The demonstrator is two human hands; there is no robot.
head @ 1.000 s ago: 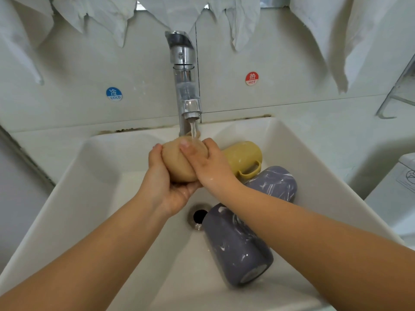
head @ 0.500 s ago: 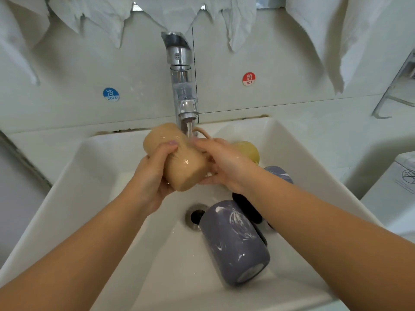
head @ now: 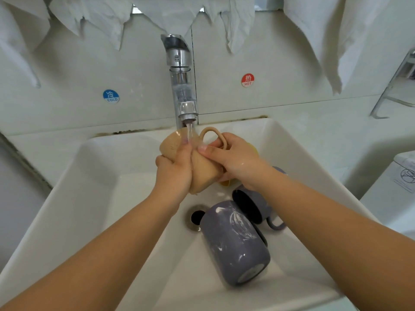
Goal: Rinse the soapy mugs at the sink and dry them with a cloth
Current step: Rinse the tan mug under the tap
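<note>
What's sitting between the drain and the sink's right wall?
In the head view, two purple mugs: a soap-streaked purple mug on its side beside the drain, and a second purple mug behind it, toward the sink wall.

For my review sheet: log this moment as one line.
phase: rinsing | tan mug under running tap | left hand grips body | right hand grips handle side | two purple mugs in sink, soapy

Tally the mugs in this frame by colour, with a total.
Beige mug, held under the tap by both hands: 1
Purple mugs, lying in the sink, one near and one behind it: 2
Yellow mug, mostly hidden behind the right hand: 1
Total: 4
</note>
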